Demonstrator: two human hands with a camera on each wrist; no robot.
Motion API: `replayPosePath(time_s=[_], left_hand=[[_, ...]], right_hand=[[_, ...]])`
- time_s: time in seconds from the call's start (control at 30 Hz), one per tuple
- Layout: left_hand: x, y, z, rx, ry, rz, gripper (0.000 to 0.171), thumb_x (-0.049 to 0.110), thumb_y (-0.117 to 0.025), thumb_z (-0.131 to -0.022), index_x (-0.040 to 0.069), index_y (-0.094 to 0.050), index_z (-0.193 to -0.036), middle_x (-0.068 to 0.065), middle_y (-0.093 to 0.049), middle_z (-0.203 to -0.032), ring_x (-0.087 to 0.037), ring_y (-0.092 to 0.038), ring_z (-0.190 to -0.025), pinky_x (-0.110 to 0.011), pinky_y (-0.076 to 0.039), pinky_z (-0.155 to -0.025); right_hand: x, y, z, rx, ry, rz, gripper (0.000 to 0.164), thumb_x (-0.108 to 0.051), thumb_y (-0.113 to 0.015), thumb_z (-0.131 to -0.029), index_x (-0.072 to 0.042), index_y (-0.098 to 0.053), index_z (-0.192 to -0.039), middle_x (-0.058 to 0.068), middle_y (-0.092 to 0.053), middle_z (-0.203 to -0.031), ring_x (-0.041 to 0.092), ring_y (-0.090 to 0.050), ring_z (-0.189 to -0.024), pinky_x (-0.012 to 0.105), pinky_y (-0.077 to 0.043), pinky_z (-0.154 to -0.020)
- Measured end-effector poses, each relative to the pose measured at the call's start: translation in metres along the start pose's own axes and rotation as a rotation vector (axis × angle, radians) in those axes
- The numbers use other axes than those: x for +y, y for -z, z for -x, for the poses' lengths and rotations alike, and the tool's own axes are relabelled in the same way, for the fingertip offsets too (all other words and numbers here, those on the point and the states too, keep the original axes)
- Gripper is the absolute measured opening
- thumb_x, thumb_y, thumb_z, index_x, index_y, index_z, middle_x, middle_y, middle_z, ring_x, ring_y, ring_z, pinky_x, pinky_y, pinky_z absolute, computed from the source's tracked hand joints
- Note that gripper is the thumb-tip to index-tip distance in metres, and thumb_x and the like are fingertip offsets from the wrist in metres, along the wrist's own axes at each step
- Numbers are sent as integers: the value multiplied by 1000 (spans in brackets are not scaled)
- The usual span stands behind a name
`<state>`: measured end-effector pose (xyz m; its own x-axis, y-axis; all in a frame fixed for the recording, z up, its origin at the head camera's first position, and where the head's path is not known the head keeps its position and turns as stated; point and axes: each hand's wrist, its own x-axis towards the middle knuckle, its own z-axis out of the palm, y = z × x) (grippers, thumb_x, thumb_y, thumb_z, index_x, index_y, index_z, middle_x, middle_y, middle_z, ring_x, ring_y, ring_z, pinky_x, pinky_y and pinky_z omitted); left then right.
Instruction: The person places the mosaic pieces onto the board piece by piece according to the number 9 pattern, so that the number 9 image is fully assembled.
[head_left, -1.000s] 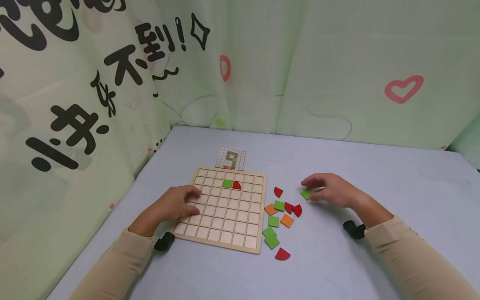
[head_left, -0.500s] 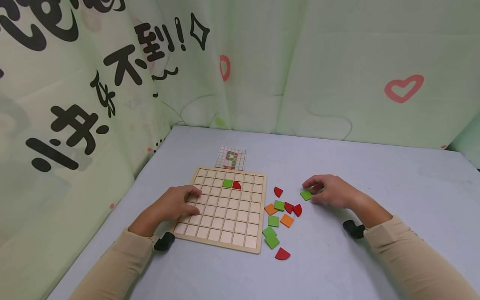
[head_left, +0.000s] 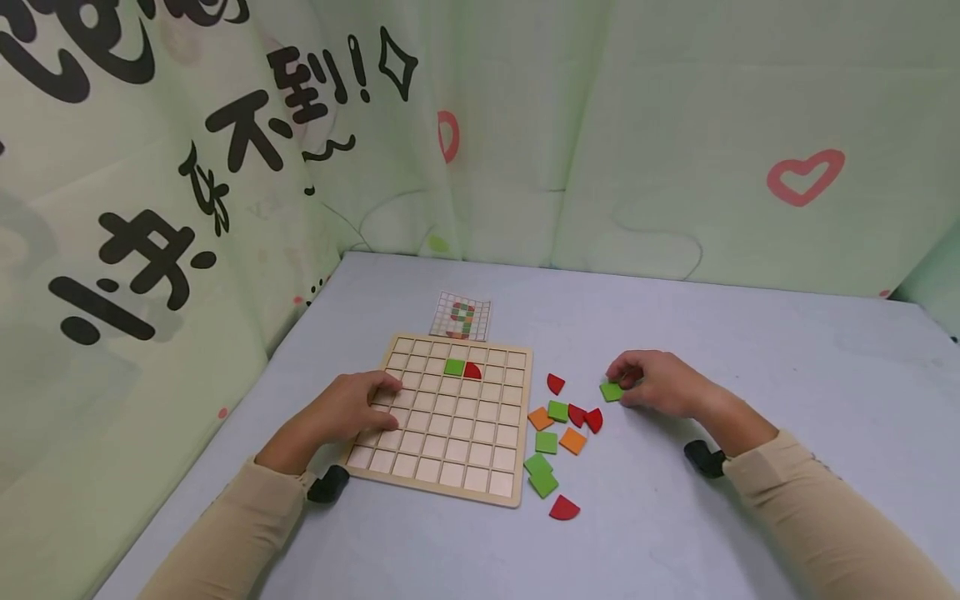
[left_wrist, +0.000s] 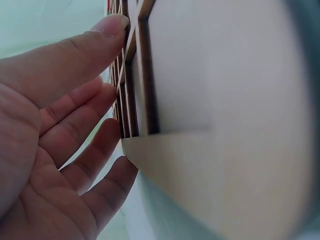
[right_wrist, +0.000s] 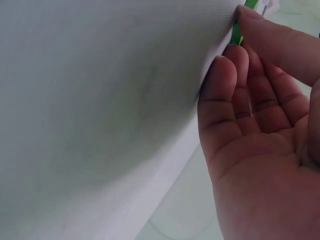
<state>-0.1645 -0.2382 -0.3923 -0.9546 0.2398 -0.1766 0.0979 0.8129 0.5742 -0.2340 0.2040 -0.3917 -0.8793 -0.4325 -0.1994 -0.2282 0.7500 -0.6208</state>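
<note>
Board point(head_left: 462, 428) barely begun, green tile point(head_left: 611, 392) in the right hand point(head_left: 660, 383)

Filling looks to be at an early stage. Two cells hold pieces: a green square point(head_left: 454, 367) and, just right of it, a red wedge point(head_left: 472, 370), in the second row from the far edge, ahead and right of the left hand point(head_left: 337, 408). No other visible cell is filled; the left hand hides some. Beyond both hands, at the far edge, a card point(head_left: 460, 317) shows a red, green and orange figure, too small to count, yet seemingly with many more coloured cells, so most appears left.

Between the hands, on the counter point(head_left: 637, 517) right of the grid, lie four green squares point(head_left: 546, 442), four red wedges point(head_left: 564, 507) and two orange squares point(head_left: 573, 440). The right hand pinches its tile narrowly; whether it is lifted, I cannot tell. The left hand lies wide at the left edge, thumb and fingers apart; whether it presses, I cannot tell.
</note>
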Motion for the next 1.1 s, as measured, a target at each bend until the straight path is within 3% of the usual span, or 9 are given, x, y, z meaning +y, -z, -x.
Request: replayPosePath(time_s=[1.1], left_hand=[[-3, -4, -2, 16, 25, 22, 48, 18, -82, -83, 8, -64, -127, -15, -57, -138, -36, -46, -133, -52, -39, -105]], right_hand=[[0, -1, -7, 23, -41, -2, 27, -7, -79, -85, -1, -62, -107, 7, -62, -98, 24, -57, -91, 36, -51, -83]])
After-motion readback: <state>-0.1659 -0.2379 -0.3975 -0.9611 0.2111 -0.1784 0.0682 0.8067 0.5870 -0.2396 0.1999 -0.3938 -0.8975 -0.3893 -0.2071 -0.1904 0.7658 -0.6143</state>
